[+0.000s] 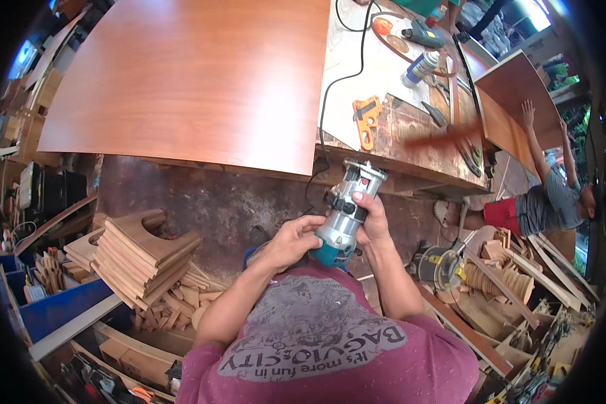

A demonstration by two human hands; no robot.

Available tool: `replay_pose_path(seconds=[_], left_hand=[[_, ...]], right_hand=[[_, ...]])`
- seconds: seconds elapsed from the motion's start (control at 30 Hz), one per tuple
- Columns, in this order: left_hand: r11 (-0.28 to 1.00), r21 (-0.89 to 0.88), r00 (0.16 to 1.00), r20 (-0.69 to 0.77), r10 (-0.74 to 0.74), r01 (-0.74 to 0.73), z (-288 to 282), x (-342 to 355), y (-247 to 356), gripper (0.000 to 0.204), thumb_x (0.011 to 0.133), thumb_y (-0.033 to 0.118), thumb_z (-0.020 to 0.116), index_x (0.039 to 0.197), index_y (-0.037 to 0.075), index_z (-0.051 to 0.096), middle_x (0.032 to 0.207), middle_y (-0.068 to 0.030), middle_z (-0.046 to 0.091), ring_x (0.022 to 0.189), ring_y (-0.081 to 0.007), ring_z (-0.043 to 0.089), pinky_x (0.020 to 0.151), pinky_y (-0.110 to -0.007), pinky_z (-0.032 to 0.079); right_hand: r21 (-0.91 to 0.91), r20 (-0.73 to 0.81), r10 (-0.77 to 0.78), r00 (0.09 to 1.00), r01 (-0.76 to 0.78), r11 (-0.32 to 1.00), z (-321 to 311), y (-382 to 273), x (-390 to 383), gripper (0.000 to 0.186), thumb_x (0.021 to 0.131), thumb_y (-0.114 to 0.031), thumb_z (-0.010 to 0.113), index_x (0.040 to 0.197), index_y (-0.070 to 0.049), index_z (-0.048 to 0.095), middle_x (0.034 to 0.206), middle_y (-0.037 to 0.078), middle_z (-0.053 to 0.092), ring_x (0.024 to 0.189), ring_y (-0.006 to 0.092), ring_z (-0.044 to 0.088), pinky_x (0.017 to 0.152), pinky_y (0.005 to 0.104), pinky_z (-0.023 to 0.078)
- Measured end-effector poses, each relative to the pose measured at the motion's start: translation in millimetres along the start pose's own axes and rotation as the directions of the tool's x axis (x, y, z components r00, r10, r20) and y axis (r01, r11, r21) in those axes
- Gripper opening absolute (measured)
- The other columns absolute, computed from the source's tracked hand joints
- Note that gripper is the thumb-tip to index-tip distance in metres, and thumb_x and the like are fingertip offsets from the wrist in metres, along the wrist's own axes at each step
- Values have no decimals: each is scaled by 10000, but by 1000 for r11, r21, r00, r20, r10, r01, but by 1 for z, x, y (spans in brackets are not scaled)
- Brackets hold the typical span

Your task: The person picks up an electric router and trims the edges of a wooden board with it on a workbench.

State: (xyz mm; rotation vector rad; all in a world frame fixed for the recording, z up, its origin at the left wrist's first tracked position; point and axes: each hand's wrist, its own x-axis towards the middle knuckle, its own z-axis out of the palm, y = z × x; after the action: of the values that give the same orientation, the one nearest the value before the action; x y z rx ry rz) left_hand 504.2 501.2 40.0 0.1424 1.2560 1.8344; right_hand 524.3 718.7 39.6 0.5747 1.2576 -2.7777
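A trim router (342, 227) with a silver body and a teal end cap is in front of my chest, its base end toward the workbench. My right hand (372, 217) is closed round the router's body, with the thumb across its front. Beside the teal cap, my left hand (292, 240) has its fingers bent against the router's left side; the fingertips are partly hidden. A black cord (322, 114) runs over the bench and down its front edge. Close beyond the router, an orange tool (367, 122) lies on the workbench (405, 145).
A large wood-grain panel (195, 81) covers the bench's left side. A spray can (421, 69) and a heat gun (423, 33) rest farther back. At right, a person (559, 195) holds another panel (518, 84). Stacked curved wood pieces (138, 259) stand at left; offcuts and a machine (438, 264) at right.
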Motion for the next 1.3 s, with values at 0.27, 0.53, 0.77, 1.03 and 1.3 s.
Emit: replay_pose_path(seconds=[0.27, 0.53, 0.77, 1.03, 1.3], left_hand=[[996, 88, 1000, 2, -13, 13, 16, 9, -23, 653, 913, 19, 654, 1503, -74, 389, 1420, -173, 543, 1239, -203, 587, 1060, -339, 489], [979, -148, 982, 151, -115, 138, 14, 26, -38, 502, 944, -4, 661, 1420, -43, 507, 1347, -140, 623, 1274, -206, 588, 1092, -353, 468], [970, -123, 952, 252, -174, 210, 13, 37, -35, 422, 894, -42, 735, 1282, -1, 573, 1240, -97, 647, 1166, -172, 634, 1032, -343, 505], [975, 119, 933, 290, -215, 188, 14, 47, -27, 430, 854, -52, 776, 1234, -30, 579, 1164, -97, 679, 1074, -163, 669, 943, -333, 549], [992, 102, 953, 286, -101, 75, 30, 56, -35, 439, 901, 83, 795, 1273, -67, 617, 1108, -98, 725, 1035, -162, 686, 937, -314, 555]], right_hand=[[46, -27, 52, 998, -51, 998, -26, 2, 0, 451, 861, -226, 769, 1202, 23, 611, 1050, 159, 707, 869, 270, 737, 768, 457, 660], [0, 86, 88, 992, -88, 996, -48, -14, 3, 473, 853, -227, 765, 1215, 31, 604, 1069, 171, 709, 862, 269, 737, 767, 462, 658], [111, 153, 172, 973, -190, 976, -57, -22, -6, 538, 868, -282, 731, 1250, 69, 587, 1079, 200, 708, 838, 324, 757, 762, 484, 671], [133, 164, 182, 970, -205, 970, -65, -22, -11, 494, 866, -238, 745, 1242, 48, 601, 1105, 180, 712, 910, 265, 737, 794, 403, 644], [132, 77, 98, 992, -108, 985, -91, -26, -28, 555, 857, -265, 734, 1296, 32, 568, 1166, 213, 695, 934, 331, 740, 822, 491, 650]])
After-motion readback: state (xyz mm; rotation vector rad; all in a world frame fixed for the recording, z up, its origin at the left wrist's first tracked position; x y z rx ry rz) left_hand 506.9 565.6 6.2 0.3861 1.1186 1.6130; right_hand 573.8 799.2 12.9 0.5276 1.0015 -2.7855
